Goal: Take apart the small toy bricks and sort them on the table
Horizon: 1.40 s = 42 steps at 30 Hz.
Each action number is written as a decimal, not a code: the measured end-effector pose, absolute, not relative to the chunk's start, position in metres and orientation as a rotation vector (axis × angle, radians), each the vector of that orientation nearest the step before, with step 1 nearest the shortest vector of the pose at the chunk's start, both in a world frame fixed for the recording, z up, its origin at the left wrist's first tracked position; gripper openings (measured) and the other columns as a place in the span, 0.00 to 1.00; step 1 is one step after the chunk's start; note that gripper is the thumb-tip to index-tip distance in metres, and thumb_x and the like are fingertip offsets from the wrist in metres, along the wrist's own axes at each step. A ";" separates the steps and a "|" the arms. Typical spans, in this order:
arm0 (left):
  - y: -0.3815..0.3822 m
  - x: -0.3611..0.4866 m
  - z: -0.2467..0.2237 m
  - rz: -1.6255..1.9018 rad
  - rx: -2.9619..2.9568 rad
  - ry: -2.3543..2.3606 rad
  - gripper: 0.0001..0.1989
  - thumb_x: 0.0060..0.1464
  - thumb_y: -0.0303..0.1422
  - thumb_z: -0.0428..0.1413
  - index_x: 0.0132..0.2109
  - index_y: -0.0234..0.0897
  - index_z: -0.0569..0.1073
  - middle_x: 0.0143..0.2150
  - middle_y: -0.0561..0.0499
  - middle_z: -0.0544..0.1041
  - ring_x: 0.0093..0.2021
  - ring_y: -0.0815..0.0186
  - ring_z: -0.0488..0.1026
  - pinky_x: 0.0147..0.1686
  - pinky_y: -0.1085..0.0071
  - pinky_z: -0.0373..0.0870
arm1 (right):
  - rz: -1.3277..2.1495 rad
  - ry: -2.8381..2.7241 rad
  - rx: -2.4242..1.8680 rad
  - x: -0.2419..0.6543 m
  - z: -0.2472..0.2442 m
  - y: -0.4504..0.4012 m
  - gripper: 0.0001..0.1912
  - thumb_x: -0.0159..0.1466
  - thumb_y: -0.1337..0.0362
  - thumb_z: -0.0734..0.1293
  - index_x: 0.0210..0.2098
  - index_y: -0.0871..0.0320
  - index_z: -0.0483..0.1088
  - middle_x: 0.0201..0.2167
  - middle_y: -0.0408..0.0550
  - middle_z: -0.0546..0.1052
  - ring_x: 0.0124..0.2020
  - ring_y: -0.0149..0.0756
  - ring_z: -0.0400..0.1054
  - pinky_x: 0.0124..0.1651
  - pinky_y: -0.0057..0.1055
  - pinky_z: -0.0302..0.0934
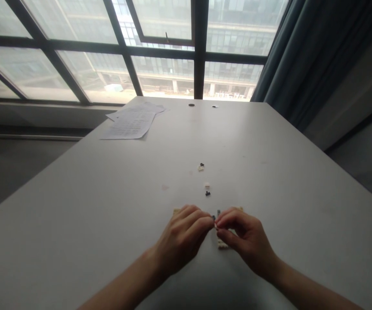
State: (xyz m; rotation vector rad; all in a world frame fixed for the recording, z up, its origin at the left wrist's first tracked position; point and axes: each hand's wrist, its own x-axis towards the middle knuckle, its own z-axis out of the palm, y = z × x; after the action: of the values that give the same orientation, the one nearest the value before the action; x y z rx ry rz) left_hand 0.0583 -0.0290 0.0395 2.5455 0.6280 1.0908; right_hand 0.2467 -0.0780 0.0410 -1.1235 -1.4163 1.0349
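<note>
My left hand (189, 232) and my right hand (246, 232) meet fingertip to fingertip low over the table, both closed in a pinch. A small dark toy brick (213, 218) shows at the tips of my left fingers. What my right fingertips pinch is too small and covered to name. Below my right hand lies a beige studded building-block piece (223, 245), mostly hidden by the hand. Another beige block edge (175, 211) peeks out behind my left hand. Beyond the hands lie a loose dark brick (208, 193) and a white brick (207, 186).
Farther off on the white table (108, 193) sits a little group of cream and dark bricks (200, 168). Printed papers (131, 122) lie at the far left. Near the far edge is a round cable hole (191, 105). A dark curtain (289, 56) hangs right of the windows.
</note>
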 end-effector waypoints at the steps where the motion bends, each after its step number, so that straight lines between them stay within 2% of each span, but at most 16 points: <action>1: -0.029 0.058 0.038 1.112 2.552 0.609 0.08 0.56 0.23 0.54 0.42 0.38 0.69 0.37 0.48 0.77 0.36 0.64 0.70 0.38 0.67 0.67 | 1.061 -1.401 -1.097 0.247 0.040 -0.078 0.05 0.58 0.61 0.71 0.30 0.57 0.74 0.34 0.48 0.77 0.36 0.36 0.72 0.38 0.30 0.69; 6: -0.031 0.056 0.038 1.192 2.656 0.563 0.11 0.55 0.21 0.54 0.44 0.38 0.70 0.42 0.46 0.77 0.40 0.63 0.71 0.39 0.65 0.68 | 1.199 -1.253 -1.151 0.247 0.035 -0.077 0.09 0.56 0.61 0.72 0.33 0.57 0.72 0.26 0.42 0.74 0.25 0.31 0.68 0.26 0.26 0.66; 11: -0.033 0.061 0.038 1.162 2.577 0.542 0.11 0.54 0.21 0.55 0.43 0.37 0.70 0.41 0.46 0.77 0.40 0.63 0.71 0.39 0.65 0.69 | 0.832 -1.451 -1.163 0.249 0.034 -0.081 0.02 0.59 0.68 0.70 0.32 0.56 0.71 0.27 0.43 0.74 0.29 0.32 0.69 0.34 0.29 0.66; 15: -0.036 0.064 0.039 1.246 2.377 0.529 0.11 0.53 0.18 0.55 0.40 0.37 0.69 0.38 0.48 0.78 0.38 0.66 0.72 0.38 0.69 0.70 | 0.619 -1.623 -1.015 0.249 0.038 -0.087 0.08 0.59 0.73 0.69 0.35 0.54 0.72 0.30 0.45 0.75 0.33 0.34 0.71 0.37 0.31 0.67; 19: -0.036 0.066 0.044 1.194 2.179 0.561 0.10 0.54 0.17 0.54 0.33 0.38 0.66 0.36 0.51 0.78 0.36 0.69 0.72 0.38 0.72 0.70 | 0.614 -1.778 -0.861 0.249 0.043 -0.088 0.10 0.57 0.72 0.71 0.38 0.55 0.72 0.34 0.47 0.75 0.34 0.34 0.72 0.38 0.29 0.69; 23: -0.036 0.067 0.047 1.104 2.135 0.519 0.10 0.54 0.18 0.54 0.31 0.37 0.66 0.35 0.53 0.78 0.35 0.71 0.72 0.39 0.73 0.68 | 0.528 -1.860 -0.785 0.250 0.045 -0.087 0.08 0.58 0.73 0.70 0.37 0.57 0.72 0.35 0.48 0.74 0.34 0.32 0.72 0.39 0.27 0.70; 26: -0.037 0.068 0.046 1.113 2.084 0.566 0.10 0.54 0.19 0.54 0.30 0.37 0.66 0.34 0.52 0.77 0.34 0.71 0.72 0.39 0.73 0.68 | 0.441 -1.880 -0.828 0.249 0.044 -0.088 0.08 0.59 0.73 0.69 0.38 0.58 0.72 0.39 0.51 0.73 0.38 0.34 0.73 0.42 0.28 0.70; 30: -0.041 0.070 0.044 1.119 2.041 0.619 0.09 0.54 0.20 0.55 0.31 0.37 0.67 0.33 0.52 0.77 0.34 0.70 0.72 0.37 0.73 0.68 | 0.361 -1.865 -0.873 0.248 0.040 -0.090 0.09 0.59 0.74 0.68 0.38 0.59 0.72 0.43 0.53 0.73 0.41 0.35 0.73 0.46 0.29 0.70; 36: -0.044 0.072 0.040 1.133 2.107 0.640 0.08 0.54 0.20 0.54 0.33 0.37 0.66 0.32 0.53 0.75 0.32 0.70 0.70 0.34 0.73 0.67 | 0.222 -1.933 -0.868 0.250 0.040 -0.085 0.11 0.57 0.74 0.70 0.39 0.59 0.71 0.40 0.50 0.78 0.40 0.34 0.74 0.45 0.29 0.69; 42: -0.045 0.072 0.042 1.076 2.415 0.625 0.06 0.54 0.23 0.56 0.38 0.37 0.68 0.36 0.50 0.76 0.37 0.66 0.69 0.40 0.67 0.66 | 0.160 -1.972 -0.965 0.283 0.054 -0.079 0.12 0.57 0.69 0.72 0.41 0.57 0.71 0.39 0.51 0.79 0.41 0.39 0.73 0.45 0.36 0.69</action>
State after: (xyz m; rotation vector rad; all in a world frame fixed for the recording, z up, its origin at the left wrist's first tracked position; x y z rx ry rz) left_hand 0.0720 -0.0452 0.0424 2.4153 0.6251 1.0759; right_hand 0.2831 -0.0794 0.0541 -0.9649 -1.9718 0.1599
